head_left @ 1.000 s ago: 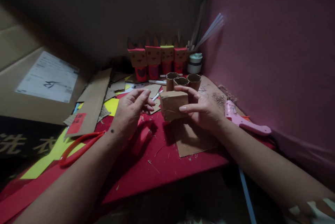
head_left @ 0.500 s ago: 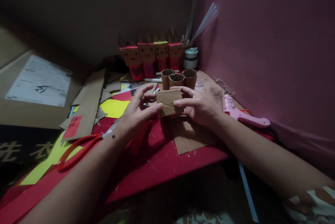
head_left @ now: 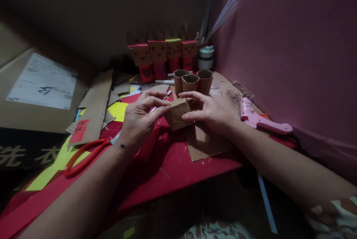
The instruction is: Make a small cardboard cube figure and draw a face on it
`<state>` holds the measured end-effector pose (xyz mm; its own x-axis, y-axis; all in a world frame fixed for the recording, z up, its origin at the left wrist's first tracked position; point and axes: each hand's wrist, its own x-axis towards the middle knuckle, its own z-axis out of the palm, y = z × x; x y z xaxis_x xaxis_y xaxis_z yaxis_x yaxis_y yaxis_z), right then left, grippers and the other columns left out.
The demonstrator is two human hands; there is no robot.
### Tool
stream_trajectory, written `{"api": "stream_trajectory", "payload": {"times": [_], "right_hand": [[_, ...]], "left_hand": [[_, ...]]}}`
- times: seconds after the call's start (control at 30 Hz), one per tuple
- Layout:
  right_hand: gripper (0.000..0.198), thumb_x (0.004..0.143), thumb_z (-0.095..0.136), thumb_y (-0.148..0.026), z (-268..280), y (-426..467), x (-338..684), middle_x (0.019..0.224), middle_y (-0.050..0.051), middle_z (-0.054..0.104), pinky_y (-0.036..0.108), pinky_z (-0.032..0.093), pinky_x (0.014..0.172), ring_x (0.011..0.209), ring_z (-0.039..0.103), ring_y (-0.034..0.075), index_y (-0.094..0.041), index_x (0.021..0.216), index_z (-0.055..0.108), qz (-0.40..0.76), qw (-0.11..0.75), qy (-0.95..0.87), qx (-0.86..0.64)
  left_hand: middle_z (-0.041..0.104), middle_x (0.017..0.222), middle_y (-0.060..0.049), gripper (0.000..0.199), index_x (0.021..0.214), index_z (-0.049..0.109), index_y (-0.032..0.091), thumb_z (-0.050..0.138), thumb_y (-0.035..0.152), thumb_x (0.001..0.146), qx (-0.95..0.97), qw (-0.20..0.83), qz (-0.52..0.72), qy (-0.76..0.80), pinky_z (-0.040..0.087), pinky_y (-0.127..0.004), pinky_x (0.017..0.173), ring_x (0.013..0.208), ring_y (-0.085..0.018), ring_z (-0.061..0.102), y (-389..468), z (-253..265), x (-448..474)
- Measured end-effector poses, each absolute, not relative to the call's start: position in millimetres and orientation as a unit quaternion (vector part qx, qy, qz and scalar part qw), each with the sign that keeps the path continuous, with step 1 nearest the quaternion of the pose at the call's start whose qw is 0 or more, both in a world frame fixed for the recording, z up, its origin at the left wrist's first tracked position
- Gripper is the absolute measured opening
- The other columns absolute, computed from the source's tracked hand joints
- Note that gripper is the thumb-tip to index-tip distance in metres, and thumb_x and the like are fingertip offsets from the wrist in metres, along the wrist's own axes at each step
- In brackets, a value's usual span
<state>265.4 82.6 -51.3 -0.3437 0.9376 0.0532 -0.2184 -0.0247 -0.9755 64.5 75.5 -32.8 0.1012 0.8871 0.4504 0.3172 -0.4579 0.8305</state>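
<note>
Between my hands, above the table, is a small brown cardboard box (head_left: 178,116), tilted. My right hand (head_left: 208,112) grips it from the right, thumb on the near face and fingers behind the top edge. My left hand (head_left: 145,112) pinches its upper left corner with thumb and fingers. Just behind the box stand three brown cardboard tubes (head_left: 190,79), upright with open tops. Below my right hand lies a flat cardboard sheet (head_left: 205,146). Red-handled scissors (head_left: 87,151) lie partly behind my left forearm.
On the right side rests a pink glue gun (head_left: 262,120). Cardboard figures with drawn faces (head_left: 157,53) line the back, beside a pale green-lidded cup (head_left: 205,57). Cardboard scraps (head_left: 93,105) and yellow paper (head_left: 118,110) cover the left. A large carton (head_left: 41,112) borders the left side.
The box has turned in my hands, its near face now slanted and tilted. My left thumb has shifted from the front face to the upper left corner. The view has moved slightly.
</note>
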Motion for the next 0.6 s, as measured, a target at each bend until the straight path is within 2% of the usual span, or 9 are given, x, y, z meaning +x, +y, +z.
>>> {"api": "stream_trajectory", "payload": {"times": [0.1, 0.17, 0.27, 0.4, 0.47, 0.53, 0.6], "right_hand": [[0.052, 0.060, 0.082, -0.014, -52, 84, 267, 0.109, 0.004, 0.068, 0.040, 0.060, 0.073, 0.092, 0.066, 0.024, -0.026, 0.109, 0.066, 0.663, 0.455, -0.484, -0.346], [0.049, 0.061, 0.081, -0.016, -52, 87, 268, 0.113, 0.006, 0.067, 0.039, 0.060, 0.063, 0.089, 0.067, 0.025, -0.027, 0.106, 0.066, 0.689, 0.451, -0.453, -0.342], [0.043, 0.060, 0.081, -0.019, -52, 90, 270, 0.115, 0.009, 0.067, 0.042, 0.059, 0.060, 0.095, 0.066, 0.030, -0.025, 0.100, 0.067, 0.710, 0.448, -0.428, -0.334], [0.041, 0.059, 0.080, -0.020, -51, 91, 270, 0.111, 0.011, 0.069, 0.040, 0.059, 0.058, 0.099, 0.065, 0.032, -0.022, 0.098, 0.068, 0.720, 0.445, -0.418, -0.331], [0.042, 0.058, 0.080, -0.020, -50, 90, 270, 0.111, 0.010, 0.069, 0.039, 0.059, 0.058, 0.099, 0.065, 0.031, -0.022, 0.099, 0.068, 0.717, 0.450, -0.415, -0.333], [0.044, 0.058, 0.081, -0.021, -50, 89, 270, 0.112, 0.010, 0.069, 0.040, 0.058, 0.058, 0.099, 0.065, 0.032, -0.023, 0.100, 0.068, 0.712, 0.456, -0.415, -0.336], [0.044, 0.057, 0.081, -0.022, -51, 89, 269, 0.112, 0.011, 0.069, 0.041, 0.058, 0.058, 0.099, 0.065, 0.032, -0.023, 0.099, 0.068, 0.710, 0.455, -0.415, -0.340]], "left_hand": [[0.072, 0.097, -0.003, 0.009, 0.070, 0.074, 0.025, 0.075, 0.028, 0.078, 0.626, 0.275, 0.527, 0.504, 0.053, -0.040, 0.095, 0.100, -0.023, 0.064, 81, -32, 60], [0.072, 0.087, -0.003, 0.010, 0.072, 0.072, 0.023, 0.077, 0.032, 0.076, 0.535, 0.302, 0.560, 0.556, 0.056, -0.038, 0.084, 0.089, -0.022, 0.064, 89, -33, 53], [0.067, 0.080, -0.003, 0.018, 0.073, 0.068, 0.022, 0.076, 0.038, 0.076, 0.437, 0.337, 0.606, 0.573, 0.055, -0.034, 0.070, 0.075, -0.018, 0.062, 103, -35, 43], [0.069, 0.088, -0.007, 0.035, 0.069, 0.064, 0.022, 0.068, 0.054, 0.083, 0.443, 0.374, 0.604, 0.547, 0.052, -0.034, 0.059, 0.070, -0.018, 0.060, 106, -35, 42], [0.071, 0.090, -0.006, 0.032, 0.080, 0.071, 0.022, 0.074, 0.054, 0.078, 0.467, 0.415, 0.576, 0.528, 0.052, -0.034, 0.058, 0.068, -0.018, 0.060, 100, -33, 48], [0.070, 0.086, -0.004, 0.031, 0.094, 0.076, 0.023, 0.082, 0.046, 0.074, 0.510, 0.438, 0.543, 0.504, 0.051, -0.031, 0.062, 0.069, -0.016, 0.060, 93, -32, 55], [0.069, 0.081, -0.001, 0.026, 0.095, 0.078, 0.024, 0.083, 0.038, 0.073, 0.560, 0.431, 0.520, 0.479, 0.049, -0.028, 0.065, 0.068, -0.014, 0.058, 87, -31, 59]]}}
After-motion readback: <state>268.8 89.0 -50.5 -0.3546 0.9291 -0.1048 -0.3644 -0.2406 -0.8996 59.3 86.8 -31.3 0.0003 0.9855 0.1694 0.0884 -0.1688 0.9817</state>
